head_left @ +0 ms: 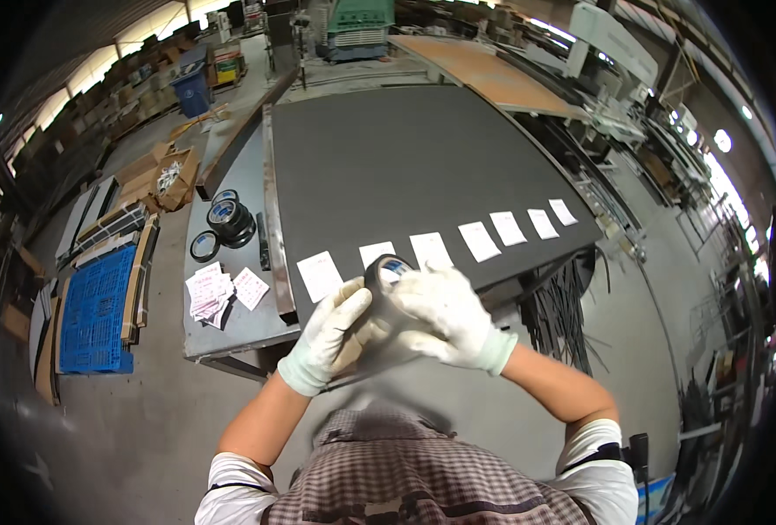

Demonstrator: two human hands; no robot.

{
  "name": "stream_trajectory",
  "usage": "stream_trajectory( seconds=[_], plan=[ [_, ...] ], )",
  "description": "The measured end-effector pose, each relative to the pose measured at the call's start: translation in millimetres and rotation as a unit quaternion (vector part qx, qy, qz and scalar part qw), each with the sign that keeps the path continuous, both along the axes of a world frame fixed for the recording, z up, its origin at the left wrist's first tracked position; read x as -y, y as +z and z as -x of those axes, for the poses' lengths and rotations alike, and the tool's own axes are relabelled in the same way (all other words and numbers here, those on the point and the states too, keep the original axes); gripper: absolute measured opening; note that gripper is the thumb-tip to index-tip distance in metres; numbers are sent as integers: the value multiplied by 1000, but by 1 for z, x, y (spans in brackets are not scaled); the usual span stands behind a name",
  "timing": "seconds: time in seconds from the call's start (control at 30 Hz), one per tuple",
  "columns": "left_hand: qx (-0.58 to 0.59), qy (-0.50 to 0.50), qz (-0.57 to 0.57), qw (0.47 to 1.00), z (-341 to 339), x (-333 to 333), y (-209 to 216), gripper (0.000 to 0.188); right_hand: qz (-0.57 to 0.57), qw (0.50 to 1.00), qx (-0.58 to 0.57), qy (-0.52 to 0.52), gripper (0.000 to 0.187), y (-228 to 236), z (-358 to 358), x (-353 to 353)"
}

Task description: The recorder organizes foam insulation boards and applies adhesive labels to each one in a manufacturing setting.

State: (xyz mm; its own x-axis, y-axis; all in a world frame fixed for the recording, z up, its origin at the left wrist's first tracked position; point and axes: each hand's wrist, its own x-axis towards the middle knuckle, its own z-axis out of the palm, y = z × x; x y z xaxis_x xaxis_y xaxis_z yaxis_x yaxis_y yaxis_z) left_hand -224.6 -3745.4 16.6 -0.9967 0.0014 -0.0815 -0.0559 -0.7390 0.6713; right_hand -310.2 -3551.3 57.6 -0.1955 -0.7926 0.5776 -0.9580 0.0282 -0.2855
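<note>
A roll of black tape (374, 278) is held up over the near edge of the table. My left hand (327, 339), in a white work glove, grips its left side with thumb and fingers. My gloved right hand (449, 317) is closed against its right side; motion blurs those fingertips, and I cannot tell whether a tape end is pinched there. Beyond both hands lies a large dark grey board (414, 166). Several white paper slips, such as the leftmost slip (320, 276), form a row along its near edge. The roll partly covers one slip.
Left of the board, a grey side surface (257, 328) carries stacked black tape rolls (230, 223) and a pile of printed slips (209, 296). A metal bar (276, 219) runs between. A blue pallet (97, 311) lies on the floor at left; dark strips (556, 328) hang at right.
</note>
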Motion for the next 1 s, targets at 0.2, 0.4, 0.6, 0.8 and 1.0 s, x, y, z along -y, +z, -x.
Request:
stream_trajectory(
  seconds=[0.2, 0.4, 0.6, 0.8, 1.0],
  plan=[
    [-126, 111, 387, 907, -36, -47, 4, 39, 89, 983, 112, -117, 34, -54, -65, -62],
    [-344, 39, 570, 746, -79, -81, -3, 68, 70, 959, 91, -258, 37, -46, -161, -82],
    [-435, -31, 339, 833, -140, -85, -52, 34, 108, 897, 110, -414, 33, -79, -275, -63],
    [-247, -217, 258, 909, -207, -91, -37, 22, 132, 846, 129, -500, 31, -71, -373, -61],
    [-413, -178, 417, 790, -240, -127, -34, 7, -65, 823, 143, -547, 29, -83, -433, -103]
  ],
)
